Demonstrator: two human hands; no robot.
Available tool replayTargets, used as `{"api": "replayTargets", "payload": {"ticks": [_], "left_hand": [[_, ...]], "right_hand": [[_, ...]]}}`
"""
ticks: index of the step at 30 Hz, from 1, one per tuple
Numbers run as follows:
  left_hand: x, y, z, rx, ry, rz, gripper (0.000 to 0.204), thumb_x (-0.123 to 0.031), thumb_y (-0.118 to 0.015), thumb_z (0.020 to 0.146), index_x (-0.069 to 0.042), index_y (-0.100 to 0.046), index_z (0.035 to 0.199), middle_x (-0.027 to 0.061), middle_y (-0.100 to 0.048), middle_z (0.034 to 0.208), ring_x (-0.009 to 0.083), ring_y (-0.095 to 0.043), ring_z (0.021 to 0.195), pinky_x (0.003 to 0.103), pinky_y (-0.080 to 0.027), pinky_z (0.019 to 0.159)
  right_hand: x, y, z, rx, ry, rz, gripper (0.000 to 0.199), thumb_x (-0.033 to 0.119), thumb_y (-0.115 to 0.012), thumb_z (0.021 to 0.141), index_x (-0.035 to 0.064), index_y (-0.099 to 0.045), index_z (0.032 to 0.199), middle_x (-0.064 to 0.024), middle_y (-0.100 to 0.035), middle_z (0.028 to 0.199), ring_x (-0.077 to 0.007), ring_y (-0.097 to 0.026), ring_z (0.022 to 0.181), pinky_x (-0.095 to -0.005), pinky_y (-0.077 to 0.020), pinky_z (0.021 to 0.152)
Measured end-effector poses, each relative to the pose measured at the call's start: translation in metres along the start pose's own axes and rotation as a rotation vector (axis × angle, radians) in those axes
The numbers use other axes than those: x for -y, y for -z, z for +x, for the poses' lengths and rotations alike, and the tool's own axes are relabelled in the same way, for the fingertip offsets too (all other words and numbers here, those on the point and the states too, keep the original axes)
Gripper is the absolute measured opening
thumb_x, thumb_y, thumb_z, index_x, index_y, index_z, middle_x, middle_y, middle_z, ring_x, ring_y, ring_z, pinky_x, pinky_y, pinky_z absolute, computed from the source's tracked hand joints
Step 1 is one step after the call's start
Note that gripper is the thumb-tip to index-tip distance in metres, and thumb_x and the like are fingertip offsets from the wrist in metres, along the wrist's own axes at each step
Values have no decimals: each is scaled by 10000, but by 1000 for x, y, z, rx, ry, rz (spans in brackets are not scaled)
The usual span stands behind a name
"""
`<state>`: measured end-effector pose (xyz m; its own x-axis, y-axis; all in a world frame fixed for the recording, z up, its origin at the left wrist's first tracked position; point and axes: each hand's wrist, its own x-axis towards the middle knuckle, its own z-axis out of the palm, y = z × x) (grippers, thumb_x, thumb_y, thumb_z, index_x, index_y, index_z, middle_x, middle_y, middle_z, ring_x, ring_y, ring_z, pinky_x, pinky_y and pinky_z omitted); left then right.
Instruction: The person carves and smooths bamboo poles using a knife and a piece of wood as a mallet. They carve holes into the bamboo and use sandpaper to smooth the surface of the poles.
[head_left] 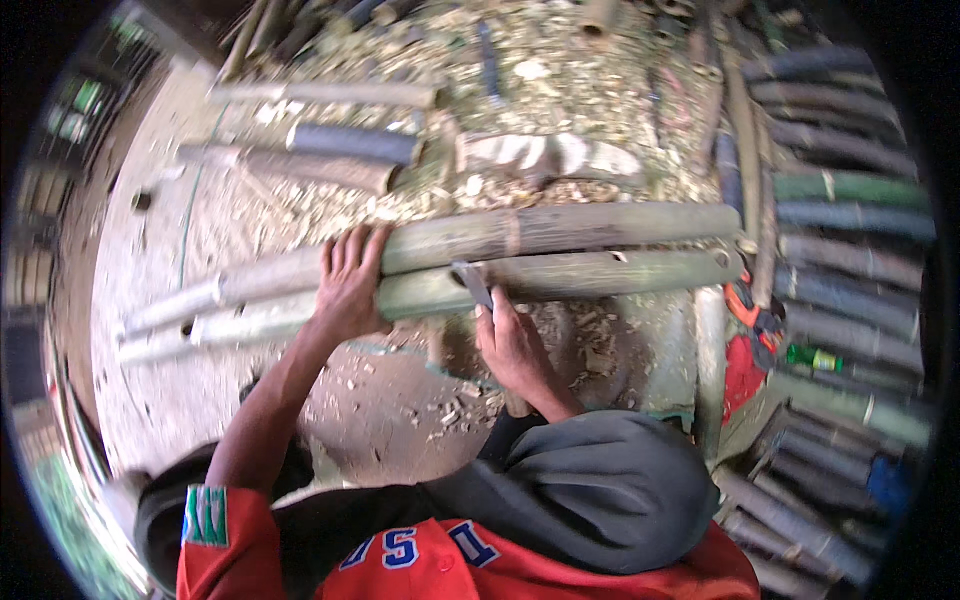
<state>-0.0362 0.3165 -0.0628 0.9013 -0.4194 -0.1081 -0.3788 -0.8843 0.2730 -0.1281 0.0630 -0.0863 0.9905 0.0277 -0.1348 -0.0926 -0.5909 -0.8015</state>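
Two long bamboo poles (660, 270) lie side by side across in front of me, the near one greener, with small holes cut in its wall. My left hand (350, 285) grips the poles left of the middle, fingers over the far pole (450, 240) and thumb toward the near one. My right hand (515, 345) is closed on a knife (474, 285) with a short dark blade. Its tip is at an opening in the near pole's top, close to the middle. A piece of wooden handle (517, 404) shows below my right wrist; the rest is hidden.
Wood chips (560, 70) cover the ground beyond the poles. Cut bamboo pieces (355, 143) and a pale log (550, 157) lie there. Stacked bamboo (850, 200) lines the right side, with a green bottle (813, 357) on it. A red cloth (745, 375) lies near the poles' right end.
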Motion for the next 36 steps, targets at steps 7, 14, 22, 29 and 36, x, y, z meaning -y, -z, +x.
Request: {"api": "replayTargets", "payload": {"ticks": [7, 14, 22, 29, 36], "left_hand": [[-90, 1, 36, 93, -81, -28, 1540, -364, -1022, 393, -121, -127, 1623, 272, -245, 1595, 474, -189, 1511, 655, -116, 1231], [-179, -37, 98, 78, -95, 51, 1519, -364, -1005, 388, -101, -152, 1617, 257, -296, 1557, 453, -232, 1493, 632, -175, 1206], [-179, -42, 106, 87, -108, 3, 1437, -370, -970, 422, -124, -181, 1597, 251, -326, 1526, 450, -293, 1452, 643, -172, 1186], [-180, -40, 110, 75, -117, -16, 1410, -356, -954, 416, -102, -212, 1588, 249, -353, 1507, 447, -312, 1436, 635, -184, 1180], [-178, -44, 111, 42, -127, -31, 1426, -388, -957, 401, -118, -216, 1589, 235, -345, 1513, 440, -316, 1433, 627, -192, 1185]], "right_hand": [[-51, 107, -29, -359, -214, 144, 250, 218, -461, 1093, -3, -573, 1069, -80, -600, 636, -186, -618, 575, -362, -479, 563], [-104, 139, -19, -380, -183, -195, 321, 248, -494, 1069, -33, -616, 972, -215, -633, 697, -395, -658, 653, -489, -480, 606], [-91, 148, -6, -257, -221, -220, 332, 257, -500, 1056, -41, -584, 937, -293, -633, 775, -503, -635, 759, -570, -480, 663], [-77, 163, 4, -108, -296, -346, 320, 264, -500, 1052, -26, -592, 954, -292, -644, 780, -494, -654, 767, -573, -510, 684], [-94, 163, -8, -254, -264, -251, 294, 256, -511, 1055, -21, -600, 1016, -294, -643, 803, -509, -642, 792, -567, -498, 685]]}}
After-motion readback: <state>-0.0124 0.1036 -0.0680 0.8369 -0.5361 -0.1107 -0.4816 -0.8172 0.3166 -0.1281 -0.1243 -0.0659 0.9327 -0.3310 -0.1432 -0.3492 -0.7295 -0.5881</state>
